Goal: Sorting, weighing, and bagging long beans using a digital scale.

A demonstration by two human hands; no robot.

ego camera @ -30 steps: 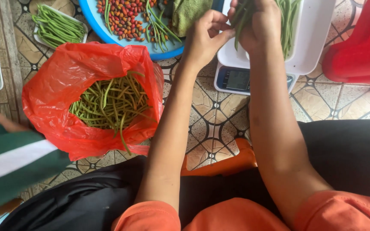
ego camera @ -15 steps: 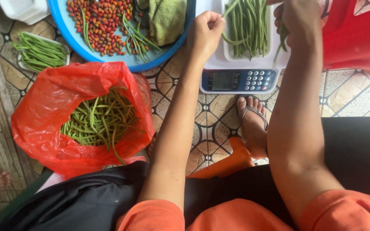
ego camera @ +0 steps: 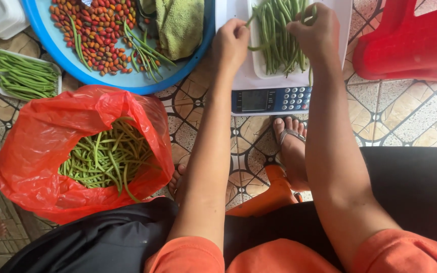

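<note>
Up on the floor's far edge, the white scale (ego camera: 259, 81) is carrying a tray of green beans (ego camera: 276, 35), long axes running away from the person. Both hands are pinching beans: left hand (ego camera: 230, 43) beside, right hand (ego camera: 317, 33) over them, nearer.

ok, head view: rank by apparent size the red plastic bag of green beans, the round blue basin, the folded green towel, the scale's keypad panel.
1. red plastic bag and round blue basin: unsure, basin is cropped and farther.
2. folded green towel.
3. scale's keypad panel.
</note>
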